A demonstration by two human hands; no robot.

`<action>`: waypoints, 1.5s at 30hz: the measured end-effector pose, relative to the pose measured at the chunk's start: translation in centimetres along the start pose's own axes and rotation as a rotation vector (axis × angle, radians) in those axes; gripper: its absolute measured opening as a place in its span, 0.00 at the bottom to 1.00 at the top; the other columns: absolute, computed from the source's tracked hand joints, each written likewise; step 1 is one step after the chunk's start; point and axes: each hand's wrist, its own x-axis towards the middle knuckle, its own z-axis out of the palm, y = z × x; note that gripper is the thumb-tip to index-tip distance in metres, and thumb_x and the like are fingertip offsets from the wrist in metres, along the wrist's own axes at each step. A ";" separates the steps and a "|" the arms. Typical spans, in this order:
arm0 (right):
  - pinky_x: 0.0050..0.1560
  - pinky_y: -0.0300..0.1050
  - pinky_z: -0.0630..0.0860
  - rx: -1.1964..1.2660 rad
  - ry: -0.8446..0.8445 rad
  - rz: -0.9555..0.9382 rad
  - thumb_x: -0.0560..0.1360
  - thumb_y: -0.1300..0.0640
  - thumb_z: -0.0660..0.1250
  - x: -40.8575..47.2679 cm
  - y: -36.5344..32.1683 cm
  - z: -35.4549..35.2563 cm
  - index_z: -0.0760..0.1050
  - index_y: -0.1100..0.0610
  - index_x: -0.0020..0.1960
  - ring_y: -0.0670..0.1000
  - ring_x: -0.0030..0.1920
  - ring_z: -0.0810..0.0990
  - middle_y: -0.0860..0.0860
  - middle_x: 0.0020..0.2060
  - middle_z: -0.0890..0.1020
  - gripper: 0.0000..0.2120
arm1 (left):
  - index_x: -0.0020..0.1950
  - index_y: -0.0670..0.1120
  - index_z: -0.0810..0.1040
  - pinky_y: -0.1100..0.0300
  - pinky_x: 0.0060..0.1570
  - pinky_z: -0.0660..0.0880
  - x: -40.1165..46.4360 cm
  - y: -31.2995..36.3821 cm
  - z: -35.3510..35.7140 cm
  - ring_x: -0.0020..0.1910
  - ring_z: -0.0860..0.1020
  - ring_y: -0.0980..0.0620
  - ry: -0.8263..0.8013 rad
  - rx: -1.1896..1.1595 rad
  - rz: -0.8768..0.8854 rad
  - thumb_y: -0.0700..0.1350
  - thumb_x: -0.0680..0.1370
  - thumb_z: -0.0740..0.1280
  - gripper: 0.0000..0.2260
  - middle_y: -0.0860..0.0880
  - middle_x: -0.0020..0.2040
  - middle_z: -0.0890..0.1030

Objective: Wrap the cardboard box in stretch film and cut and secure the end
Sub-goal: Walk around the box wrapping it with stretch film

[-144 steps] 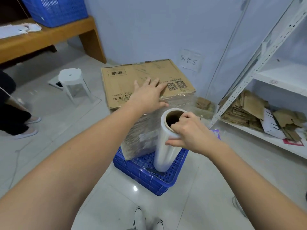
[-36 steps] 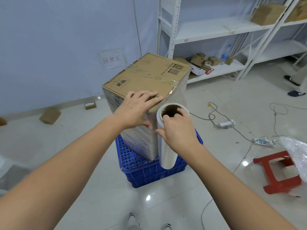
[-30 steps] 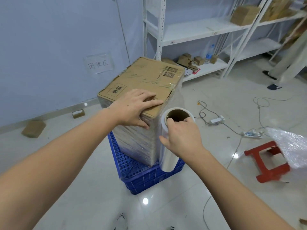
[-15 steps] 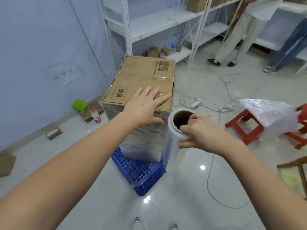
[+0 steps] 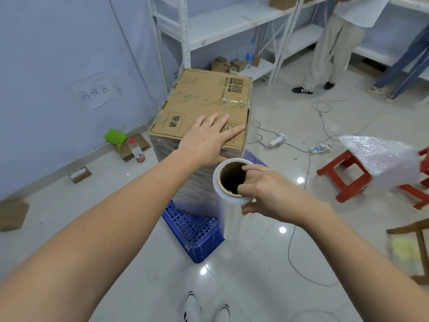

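My left hand (image 5: 209,140) lies flat and open on the box (image 5: 204,105); my right (image 5: 269,194) grips the roll (image 5: 229,205) by its core. Slack could wrinkle the film

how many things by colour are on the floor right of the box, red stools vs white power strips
red stools: 2, one bare, one mostly hidden behind a bubble wrap bag
white power strips: 2, one nearer the cardboard box, one nearer the stools
total: 4
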 end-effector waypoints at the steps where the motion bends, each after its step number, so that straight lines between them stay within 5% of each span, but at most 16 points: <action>1: 0.73 0.50 0.65 0.013 0.000 0.005 0.65 0.52 0.80 0.1 -0.1 0.0 0.78 0.53 0.42 0.53 0.46 0.78 0.48 0.36 0.81 0.13 | 0.81 0.66 0.41 0.41 0.79 0.52 -0.1 0.0 0.0 0.82 0.52 0.41 -0.002 -0.002 -0.002 0.74 0.75 0.61 0.42 0.47 0.84 0.51; 7: 0.74 0.46 0.57 -0.110 0.012 0.018 0.71 0.51 0.71 0.4 -1.9 0.2 0.76 0.52 0.48 0.52 0.46 0.77 0.47 0.41 0.83 0.08 | 0.82 0.65 0.44 0.40 0.79 0.53 -0.6 0.0 -0.3 0.82 0.53 0.42 -0.003 -0.026 -0.008 0.76 0.74 0.59 0.42 0.47 0.84 0.53; 11: 0.73 0.44 0.54 -0.202 0.057 0.147 0.71 0.43 0.63 0.8 -3.3 1.4 0.75 0.52 0.47 0.51 0.45 0.78 0.46 0.38 0.81 0.13 | 0.83 0.57 0.56 0.38 0.78 0.53 -1.5 -0.1 -0.3 0.81 0.58 0.46 0.069 -0.103 0.050 0.69 0.75 0.68 0.41 0.47 0.82 0.61; 14: 0.71 0.50 0.64 -0.229 0.090 0.253 0.71 0.34 0.65 1.4 -4.6 2.2 0.75 0.53 0.44 0.52 0.41 0.79 0.48 0.35 0.81 0.21 | 0.83 0.55 0.57 0.39 0.79 0.52 -1.3 -0.7 -0.7 0.80 0.57 0.47 0.037 -0.126 0.120 0.64 0.73 0.74 0.44 0.48 0.82 0.60; 18: 0.59 0.52 0.76 -0.202 0.095 0.409 0.70 0.43 0.72 2.3 -6.3 2.2 0.70 0.52 0.39 0.53 0.32 0.77 0.48 0.29 0.79 0.16 | 0.84 0.59 0.47 0.48 0.80 0.46 -1.2 -4.4 -2.5 0.83 0.48 0.50 -0.154 -0.120 0.279 0.56 0.70 0.80 0.53 0.51 0.85 0.48; 23: 0.43 0.49 0.76 -0.270 0.107 0.646 0.70 0.39 0.70 4.7 -8.3 3.6 0.70 0.53 0.39 0.52 0.27 0.76 0.49 0.27 0.78 0.18 | 0.82 0.66 0.41 0.35 0.79 0.47 -3.0 -11.0 -0.8 0.83 0.49 0.48 -0.089 -0.023 0.331 0.74 0.75 0.62 0.43 0.55 0.84 0.47; 26: 0.42 0.48 0.74 -0.341 0.131 0.699 0.66 0.31 0.72 6.5 -8.2 3.9 0.72 0.53 0.36 0.52 0.27 0.76 0.48 0.25 0.78 0.25 | 0.81 0.67 0.39 0.31 0.77 0.49 -3.0 -11.5 0.4 0.83 0.47 0.48 -0.066 -0.045 0.338 0.73 0.77 0.56 0.38 0.57 0.84 0.44; 29: 0.40 0.44 0.71 -0.357 0.158 0.695 0.63 0.36 0.77 7.4 -8.3 3.4 0.64 0.51 0.33 0.50 0.24 0.67 0.46 0.22 0.74 0.26 | 0.82 0.66 0.40 0.30 0.77 0.47 -2.4 -11.4 0.7 0.83 0.46 0.47 -0.070 -0.079 0.348 0.72 0.78 0.56 0.38 0.57 0.84 0.44; 32: 0.44 0.44 0.74 -0.340 0.127 0.593 0.63 0.39 0.78 7.6 -9.4 2.7 0.65 0.50 0.33 0.50 0.27 0.70 0.46 0.23 0.74 0.24 | 0.82 0.66 0.40 0.29 0.76 0.47 -2.3 -11.7 0.8 0.83 0.46 0.47 -0.065 -0.101 0.348 0.71 0.79 0.57 0.38 0.56 0.84 0.45; 38: 0.66 0.49 0.72 -0.182 -0.004 0.373 0.69 0.43 0.73 10.0 -12.7 1.6 0.61 0.46 0.39 0.50 0.39 0.79 0.45 0.31 0.79 0.20 | 0.81 0.66 0.40 0.29 0.76 0.48 -2.4 -11.9 1.5 0.83 0.47 0.47 -0.022 -0.108 0.354 0.71 0.79 0.57 0.38 0.56 0.84 0.45; 45: 0.68 0.52 0.71 -0.099 -0.084 0.337 0.68 0.48 0.78 10.1 -15.1 0.1 0.71 0.47 0.39 0.52 0.42 0.80 0.46 0.34 0.79 0.15 | 0.81 0.66 0.40 0.30 0.77 0.48 -3.0 -12.6 1.3 0.83 0.46 0.48 -0.021 -0.108 0.359 0.72 0.78 0.58 0.38 0.57 0.84 0.45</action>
